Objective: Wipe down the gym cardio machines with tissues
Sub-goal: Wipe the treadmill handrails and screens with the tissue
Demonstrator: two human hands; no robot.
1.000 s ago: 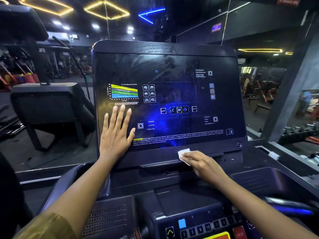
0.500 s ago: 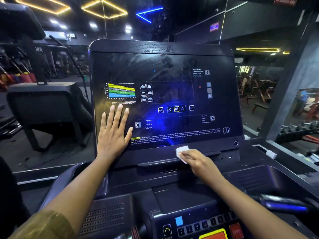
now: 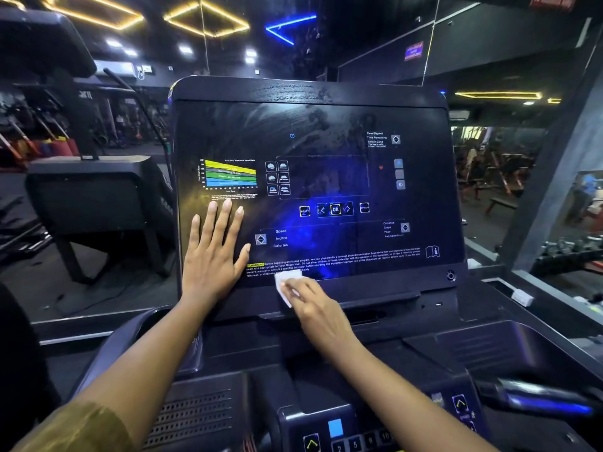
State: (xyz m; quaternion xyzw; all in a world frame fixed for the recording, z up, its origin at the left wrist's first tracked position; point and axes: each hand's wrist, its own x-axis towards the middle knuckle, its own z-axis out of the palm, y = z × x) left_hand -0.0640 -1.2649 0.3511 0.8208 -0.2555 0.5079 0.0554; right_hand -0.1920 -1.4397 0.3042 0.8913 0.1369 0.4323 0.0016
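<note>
A treadmill's black glossy console panel stands in front of me, smeared and lit with printed icons. My left hand lies flat on its lower left part, fingers straight and spread. My right hand holds a small white tissue with curled fingers against the panel's bottom edge, just right of my left thumb. The fingers cover part of the tissue.
Below the panel sit a black ledge and a keypad with numbered buttons. A handlebar with a blue glow runs at the lower right. Another machine stands to the left, with mirrors and gym gear behind.
My right hand has slid the tissue leftward along the panel's bottom edge, ending near my left thumb. My left hand has stayed flat in the same place.
</note>
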